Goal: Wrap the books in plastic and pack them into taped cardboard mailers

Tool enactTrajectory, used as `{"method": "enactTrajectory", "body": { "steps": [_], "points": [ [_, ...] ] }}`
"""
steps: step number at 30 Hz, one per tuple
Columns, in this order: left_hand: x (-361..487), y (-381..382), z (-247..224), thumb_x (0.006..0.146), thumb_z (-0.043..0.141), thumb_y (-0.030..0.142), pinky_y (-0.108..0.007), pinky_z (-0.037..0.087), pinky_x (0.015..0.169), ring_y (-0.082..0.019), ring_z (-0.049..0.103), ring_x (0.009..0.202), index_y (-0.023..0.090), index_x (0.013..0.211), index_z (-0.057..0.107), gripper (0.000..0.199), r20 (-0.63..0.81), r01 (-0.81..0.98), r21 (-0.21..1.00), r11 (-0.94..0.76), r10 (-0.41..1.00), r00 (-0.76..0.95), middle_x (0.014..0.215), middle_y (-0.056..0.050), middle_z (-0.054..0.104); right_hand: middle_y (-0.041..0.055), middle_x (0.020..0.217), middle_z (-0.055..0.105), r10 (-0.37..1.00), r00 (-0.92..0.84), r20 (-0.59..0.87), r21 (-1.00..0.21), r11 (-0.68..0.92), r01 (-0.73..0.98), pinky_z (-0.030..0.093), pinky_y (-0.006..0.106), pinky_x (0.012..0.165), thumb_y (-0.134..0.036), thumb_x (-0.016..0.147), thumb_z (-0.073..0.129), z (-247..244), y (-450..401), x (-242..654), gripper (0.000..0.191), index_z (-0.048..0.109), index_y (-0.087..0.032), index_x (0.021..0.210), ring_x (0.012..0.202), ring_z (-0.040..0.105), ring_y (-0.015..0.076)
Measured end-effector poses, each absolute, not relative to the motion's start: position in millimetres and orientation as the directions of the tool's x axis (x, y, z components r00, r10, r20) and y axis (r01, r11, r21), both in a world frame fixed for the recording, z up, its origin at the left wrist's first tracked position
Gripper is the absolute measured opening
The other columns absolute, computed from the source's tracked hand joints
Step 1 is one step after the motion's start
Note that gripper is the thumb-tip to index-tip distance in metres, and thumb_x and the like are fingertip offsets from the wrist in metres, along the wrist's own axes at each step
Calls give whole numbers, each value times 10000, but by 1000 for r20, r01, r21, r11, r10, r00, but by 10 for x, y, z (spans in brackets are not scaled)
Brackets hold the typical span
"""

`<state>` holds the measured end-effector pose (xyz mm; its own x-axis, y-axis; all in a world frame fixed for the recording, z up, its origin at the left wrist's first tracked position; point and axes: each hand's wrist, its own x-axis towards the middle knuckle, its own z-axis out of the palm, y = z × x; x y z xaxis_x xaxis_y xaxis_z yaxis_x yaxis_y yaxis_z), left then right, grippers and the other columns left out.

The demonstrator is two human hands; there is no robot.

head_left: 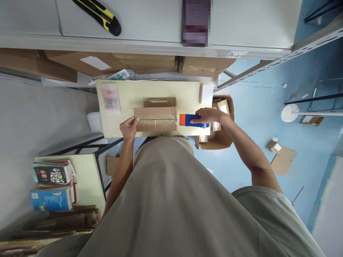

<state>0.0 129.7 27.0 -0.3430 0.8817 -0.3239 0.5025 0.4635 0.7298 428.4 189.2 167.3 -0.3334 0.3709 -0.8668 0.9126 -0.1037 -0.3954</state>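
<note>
A cardboard box (155,125) with a shiny strip of tape along its top lies on the pale yellow table (125,94). My left hand (129,127) pinches the box's left end, fingers closed at the edge. Just right of the box, my right hand (207,116) is wrapped round a blue and orange tape dispenser (191,120), whose orange end points at the box's right end with a small gap. Behind the box lies another, narrower box (160,102).
A sheet in a sleeve (110,99) and a white pad (207,93) lie on the table. Beyond is a shelf (150,44) with a yellow-black cutter (100,16). An open carton (223,141) stands at right, books (52,198) at lower left.
</note>
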Motion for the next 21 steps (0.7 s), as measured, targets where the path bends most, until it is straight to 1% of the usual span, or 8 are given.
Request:
{"method": "enactTrajectory", "body": {
  "steps": [3,7,10,12,14,17,21],
  "points": [
    [-100,1339,206,820,764,371,-263,568,811,-177,705,811,164,893,791,221,-321,460,744,485,862,-391,764,31,747,101,795,774,350,-380,-856,-446,-130,886,483,345,661,-768,921,671,1660,1931,4245,608,770,-173,999,729,721,242],
    [-99,1385,148,819,786,331,-306,596,880,-212,740,874,156,921,812,205,-320,461,726,510,844,-431,794,15,773,120,886,791,344,-357,-868,-414,-107,904,480,351,662,-786,884,695,1688,1968,4538,627,757,-174,1006,775,721,260],
    [-97,1385,111,830,785,345,-304,600,875,-212,746,872,157,958,827,231,-312,468,726,504,848,-429,806,15,781,140,914,792,339,-309,-889,-362,-105,926,486,357,667,-792,903,656,1701,1978,4806,644,758,-163,993,786,716,269],
    [-97,1370,88,834,787,371,-293,597,875,-208,749,863,155,977,837,264,-301,472,739,480,863,-406,811,15,784,147,899,786,351,-271,-896,-313,-69,947,485,359,669,-779,924,638,1669,1975,4865,645,765,-149,991,780,711,269],
    [-83,1353,79,843,781,393,-286,595,881,-208,754,868,153,984,843,285,-281,485,746,456,876,-393,818,12,786,154,887,781,372,-229,-899,-251,-11,968,476,356,671,-761,940,637,1600,1955,4810,643,771,-135,992,780,709,270],
    [-37,1338,100,851,768,397,-283,600,862,-220,755,891,155,977,840,283,-277,515,723,461,876,-395,823,5,784,176,904,782,413,-152,-898,-149,40,988,478,356,702,-736,957,648,1459,1880,4594,632,779,-120,1013,818,728,288],
    [24,1331,162,860,747,383,-264,591,812,-210,739,875,154,955,822,259,-281,525,720,454,882,-378,819,5,775,237,1088,788,525,-67,-848,-52,43,998,508,376,795,-611,996,668,1280,1721,4199,535,774,-110,1150,995,754,356]
  ]
}}
